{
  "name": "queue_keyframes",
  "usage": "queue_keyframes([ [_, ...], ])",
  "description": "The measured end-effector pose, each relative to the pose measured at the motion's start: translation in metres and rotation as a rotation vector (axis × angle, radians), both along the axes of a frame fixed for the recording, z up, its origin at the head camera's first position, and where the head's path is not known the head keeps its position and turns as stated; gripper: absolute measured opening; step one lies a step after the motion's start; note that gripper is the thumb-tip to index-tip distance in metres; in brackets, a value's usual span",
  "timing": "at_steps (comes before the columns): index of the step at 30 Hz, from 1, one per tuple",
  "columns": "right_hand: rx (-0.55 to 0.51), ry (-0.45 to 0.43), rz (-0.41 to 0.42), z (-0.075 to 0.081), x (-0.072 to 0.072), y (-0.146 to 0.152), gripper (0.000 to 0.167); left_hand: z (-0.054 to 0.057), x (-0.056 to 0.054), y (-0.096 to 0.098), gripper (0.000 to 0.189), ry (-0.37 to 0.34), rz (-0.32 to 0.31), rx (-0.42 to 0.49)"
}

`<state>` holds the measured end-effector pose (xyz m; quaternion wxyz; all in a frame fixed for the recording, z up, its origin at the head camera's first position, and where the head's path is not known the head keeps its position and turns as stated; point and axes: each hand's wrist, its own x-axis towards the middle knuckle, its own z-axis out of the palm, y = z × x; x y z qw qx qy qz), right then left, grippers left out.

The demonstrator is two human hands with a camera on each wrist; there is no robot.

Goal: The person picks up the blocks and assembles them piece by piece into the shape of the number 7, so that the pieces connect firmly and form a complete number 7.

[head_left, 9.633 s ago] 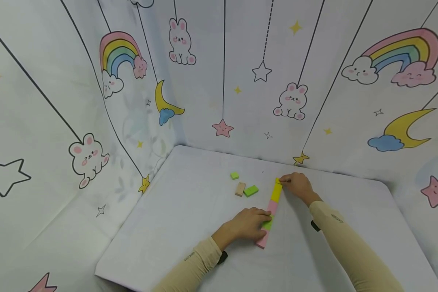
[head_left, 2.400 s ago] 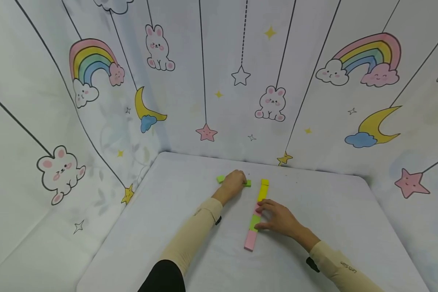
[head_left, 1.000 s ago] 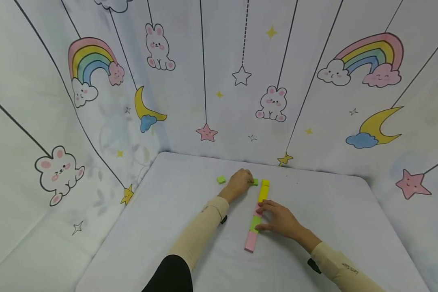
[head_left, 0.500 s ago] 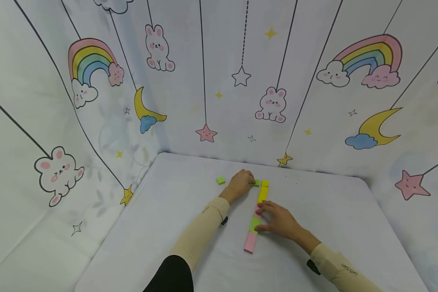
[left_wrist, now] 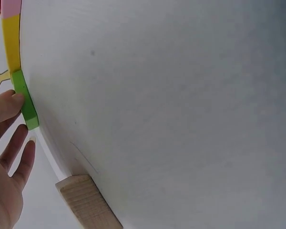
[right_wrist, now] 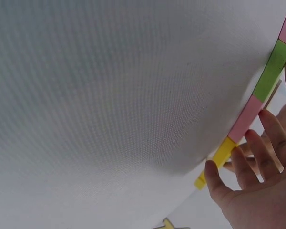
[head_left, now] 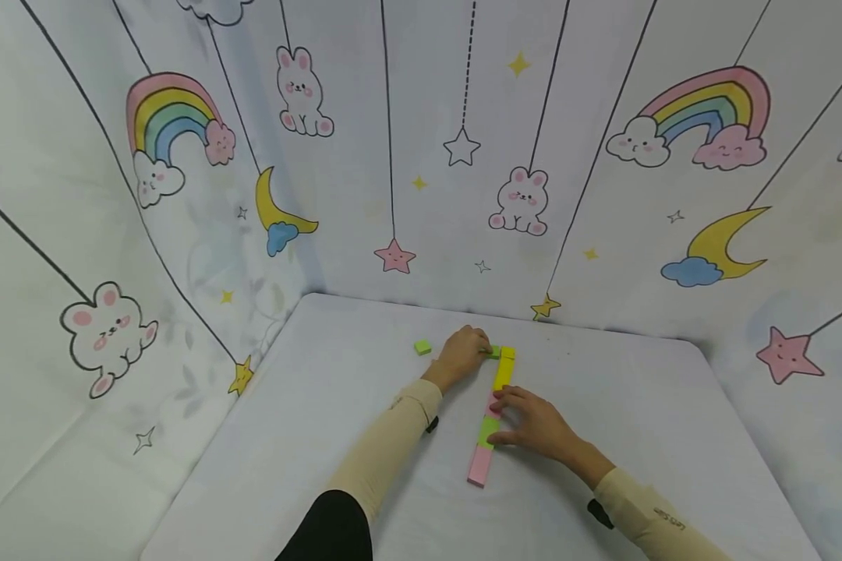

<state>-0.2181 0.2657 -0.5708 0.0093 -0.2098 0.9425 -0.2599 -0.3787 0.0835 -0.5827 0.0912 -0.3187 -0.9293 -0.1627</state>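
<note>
A straight row of coloured blocks lies on the white table, with a pink block nearest, then a green block, another pink block and yellow blocks at the far end. Beside that far end my left hand pinches a loose green block between thumb and fingers, its end meeting the yellow one at an angle in the left wrist view. My right hand is spread along the row's right side, fingertips against the blocks.
A small green block lies left of my left hand. One bare wooden block shows in the left wrist view; my left hand hides it in the head view. Printed fabric walls rise behind the table.
My left hand left the row's near part, took the green block and slid it right to the yellow end. My right hand came back from the far end to the row's middle.
</note>
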Motion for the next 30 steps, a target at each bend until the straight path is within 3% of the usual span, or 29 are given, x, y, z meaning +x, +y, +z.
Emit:
queue_keyframes([
  [6, 0.016, -0.009, -0.012, 0.0023, 0.0008, -0.0018, 0.056, -0.0046, -0.0042, 0.0009, 0.017, 0.019, 0.018, -0.024],
  [30, 0.021, 0.004, 0.004, -0.0007, -0.0008, 0.0007, 0.056, -0.0014, -0.0003, 0.0008, 0.018, 0.013, -0.001, 0.011],
])
